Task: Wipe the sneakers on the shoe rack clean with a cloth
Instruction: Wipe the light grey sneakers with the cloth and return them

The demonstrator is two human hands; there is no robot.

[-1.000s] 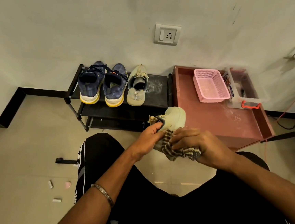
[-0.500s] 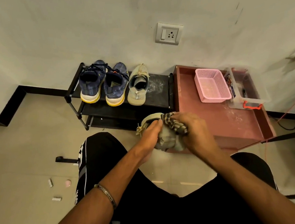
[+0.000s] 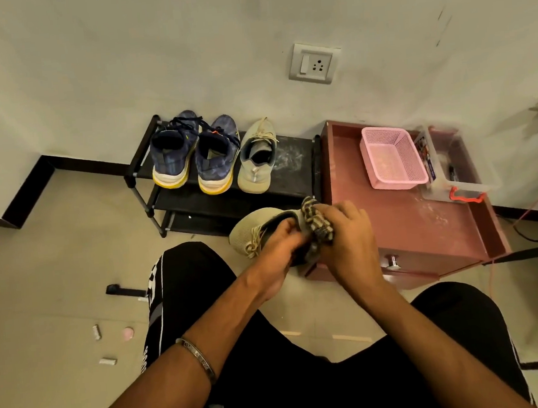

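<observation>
A pale beige sneaker (image 3: 256,226) with a knitted, bumpy top and stringy laces is held up in the air, in front of the black shoe rack (image 3: 293,166). It is gripped by the left hand (image 3: 279,246), whose fingers are curled round its opening. A soft striped cloth (image 3: 318,222), brown and cream and all bunched up, is pinched by the right hand (image 3: 350,235) and pressed against the heel end of the shoe.

On the top shelf of the rack, three more shoes are lined up with their heels facing forward. Two blue sneakers (image 3: 192,155) with thick yellow and white soles are set side by side on the left. A second beige sneaker (image 3: 257,159) is placed just beside them. The shelf next to it looks dusty and smudged with white.

A flat reddish-brown cabinet (image 3: 426,232) is seen touching the right side of the rack. On it, a pink plastic basket (image 3: 392,157) full of tiny holes is set just beside a clear plastic box (image 3: 459,167) with an orange handle. A thin metal bangle (image 3: 196,359) is worn on the left wrist.
</observation>
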